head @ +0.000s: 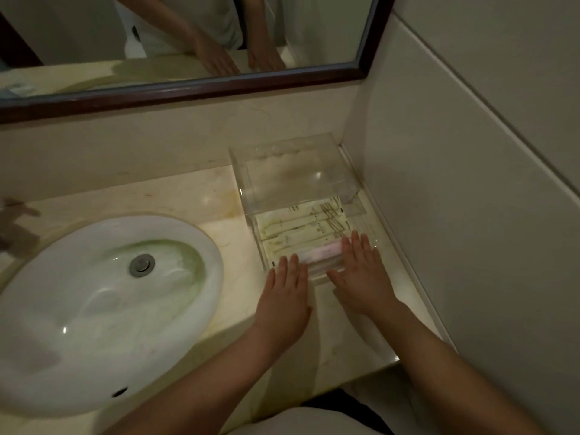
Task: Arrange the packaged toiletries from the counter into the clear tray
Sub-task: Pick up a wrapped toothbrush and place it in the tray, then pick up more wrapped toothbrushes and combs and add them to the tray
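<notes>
Looking down through the head camera, I see the clear tray (pixel 361 211) standing on the counter (pixel 216 196) in the corner against the right wall (pixel 470 152), to the right of the white sink (pixel 103 309). The tray has a raised clear upper section (pixel 295 177) at its far end; the lower near section holds the packaged toiletries (pixel 301 229), several cream-coloured sachets lying flat side by side with their long sides running left to right. A pink packet (pixel 320 254) lies nearest the front wall of the tray, just beside the sachets. My left hand (pixel 287 296) is flat and released, palm down, fingers extended and together, with its fingertips at the tray's front left corner; it grasps nothing. My right hand (pixel 361 277) is likewise flat and released, palm down, fingers extended over the tray's front right part, fingertips near the right end of the pink packet; it grasps nothing. Whether either palm presses on the tray rim I cannot tell. The mirror (pixel 188 42) above the backsplash reflects both hands. The sink drain (pixel 142 264) is visible in the basin.
</notes>
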Tool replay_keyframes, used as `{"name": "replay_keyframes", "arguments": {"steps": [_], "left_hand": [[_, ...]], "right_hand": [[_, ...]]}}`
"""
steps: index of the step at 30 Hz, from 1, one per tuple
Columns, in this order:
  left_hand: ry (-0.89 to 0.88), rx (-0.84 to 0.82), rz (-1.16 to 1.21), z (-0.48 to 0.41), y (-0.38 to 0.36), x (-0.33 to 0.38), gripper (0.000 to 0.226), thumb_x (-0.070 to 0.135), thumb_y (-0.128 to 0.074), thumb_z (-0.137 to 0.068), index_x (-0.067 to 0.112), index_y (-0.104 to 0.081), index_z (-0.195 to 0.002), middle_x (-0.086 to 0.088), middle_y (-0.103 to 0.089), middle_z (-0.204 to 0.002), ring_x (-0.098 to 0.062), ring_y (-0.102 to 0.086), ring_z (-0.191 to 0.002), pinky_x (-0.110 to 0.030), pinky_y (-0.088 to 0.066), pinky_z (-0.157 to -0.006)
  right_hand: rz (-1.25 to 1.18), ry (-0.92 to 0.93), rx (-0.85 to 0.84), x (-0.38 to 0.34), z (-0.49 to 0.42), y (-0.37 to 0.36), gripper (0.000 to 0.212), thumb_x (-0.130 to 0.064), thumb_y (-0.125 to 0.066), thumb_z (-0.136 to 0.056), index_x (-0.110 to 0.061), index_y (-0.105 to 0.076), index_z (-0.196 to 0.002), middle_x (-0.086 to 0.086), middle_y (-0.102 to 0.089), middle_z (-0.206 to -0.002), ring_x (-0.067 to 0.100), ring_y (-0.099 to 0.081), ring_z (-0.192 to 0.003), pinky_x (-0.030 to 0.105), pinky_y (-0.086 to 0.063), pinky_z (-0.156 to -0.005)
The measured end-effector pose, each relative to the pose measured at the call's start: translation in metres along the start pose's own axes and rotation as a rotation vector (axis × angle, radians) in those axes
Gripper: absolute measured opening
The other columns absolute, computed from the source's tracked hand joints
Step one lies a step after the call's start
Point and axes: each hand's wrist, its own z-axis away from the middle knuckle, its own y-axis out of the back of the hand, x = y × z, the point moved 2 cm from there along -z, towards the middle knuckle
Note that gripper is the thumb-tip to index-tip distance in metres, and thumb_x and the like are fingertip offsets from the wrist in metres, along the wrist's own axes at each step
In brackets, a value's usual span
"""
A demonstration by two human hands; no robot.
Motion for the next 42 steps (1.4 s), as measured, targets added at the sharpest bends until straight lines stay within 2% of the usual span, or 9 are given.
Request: {"name": "replay_keyframes", "arguments": {"steps": [3,7,11,14,19,28,35,39,42], "left_hand": [[0.022,0.053,-0.005,0.003,-0.004,0.005,0.068,0.023,-0.062,-0.082,-0.001,-0.038,-0.142,-0.026,-0.035,-0.15,-0.043,-0.033,-0.139,-0.054,-0.03,-0.112],[0.004,0.086,0.047,0.014,-0.004,0.014,0.06,0.021,-0.041,-0.094,0.0,-0.024,-0.148,-0.025,-0.02,-0.156,-0.042,-0.016,-0.145,-0.054,-0.015,-0.118],[0.082,0.158,0.171,0.035,0.012,0.0,0.063,0.025,-0.045,-0.095,0.01,-0.02,-0.15,-0.016,-0.018,-0.159,-0.033,-0.012,-0.148,-0.047,-0.014,-0.119],[0.232,0.187,0.199,0.061,0.032,-0.031,0.067,0.025,-0.048,-0.092,0.012,-0.019,-0.151,-0.015,-0.02,-0.159,-0.031,-0.015,-0.147,-0.042,-0.019,-0.119],[0.523,0.367,0.37,0.145,0.045,-0.097,0.052,0.018,-0.057,-0.085,0.01,-0.045,-0.135,-0.012,-0.049,-0.134,-0.029,-0.048,-0.122,-0.038,-0.044,-0.1],[0.944,0.648,0.46,0.319,0.052,-0.274,0.038,0.01,-0.048,-0.09,0.013,-0.054,-0.127,-0.007,-0.057,-0.128,-0.023,-0.055,-0.115,-0.032,-0.045,-0.095],[1.054,0.597,0.552,0.405,0.053,-0.438,0.028,0.015,-0.051,-0.09,0.015,-0.06,-0.116,-0.006,-0.058,-0.119,-0.023,-0.056,-0.109,-0.033,-0.046,-0.09],[1.066,0.47,0.638,0.406,0.052,-0.493,0.031,0.021,-0.053,-0.092,0.018,-0.061,-0.121,-0.005,-0.058,-0.125,-0.023,-0.056,-0.111,-0.034,-0.046,-0.093],[1.066,0.483,0.644,0.389,0.051,-0.522,0.032,0.023,-0.058,-0.088,0.018,-0.062,-0.119,-0.007,-0.059,-0.12,-0.026,-0.057,-0.11,-0.037,-0.047,-0.093]], "right_hand": [[0.027,-0.016,0.013,-0.003,-0.003,0.004,0.08,-0.06,-0.02,-0.095,-0.011,-0.003,-0.154,0.012,0.003,-0.163,0.026,0.008,-0.15,0.045,0.004,-0.12],[-0.011,0.007,0.044,-0.019,0.005,0.007,0.07,-0.051,-0.024,-0.099,-0.011,-0.011,-0.154,0.012,-0.008,-0.163,0.026,0.0,-0.15,0.045,-0.001,-0.121],[-0.139,0.138,0.092,-0.057,0.015,0.007,0.063,-0.044,-0.031,-0.1,-0.011,-0.021,-0.152,0.012,-0.02,-0.161,0.026,-0.01,-0.15,0.04,-0.009,-0.12],[-0.212,0.266,0.08,-0.096,0.017,0.008,0.059,-0.041,-0.035,-0.1,-0.011,-0.027,-0.151,0.013,-0.025,-0.159,0.027,-0.015,-0.149,0.039,-0.014,-0.119],[-0.223,0.459,-0.009,-0.185,0.023,-0.015,0.058,-0.041,-0.039,-0.1,-0.014,-0.029,-0.151,0.011,-0.03,-0.157,0.027,-0.02,-0.148,0.039,-0.021,-0.116],[-0.225,0.805,-0.141,-0.421,0.055,-0.054,0.059,-0.042,-0.045,-0.098,-0.02,-0.029,-0.151,0.002,-0.034,-0.156,0.02,-0.027,-0.145,0.035,-0.027,-0.113],[-0.236,0.784,-0.182,-0.6,0.048,-0.074,0.052,-0.034,-0.05,-0.097,-0.016,-0.04,-0.145,0.007,-0.049,-0.145,0.025,-0.047,-0.131,0.035,-0.037,-0.105],[-0.227,0.707,-0.147,-0.669,0.031,-0.074,0.046,-0.033,-0.056,-0.093,-0.016,-0.051,-0.135,0.009,-0.06,-0.131,0.026,-0.06,-0.113,0.034,-0.046,-0.092],[-0.235,0.64,-0.106,-0.701,0.011,-0.074,0.047,-0.03,-0.058,-0.091,-0.014,-0.051,-0.134,0.012,-0.06,-0.129,0.028,-0.058,-0.115,0.036,-0.046,-0.094]]}}
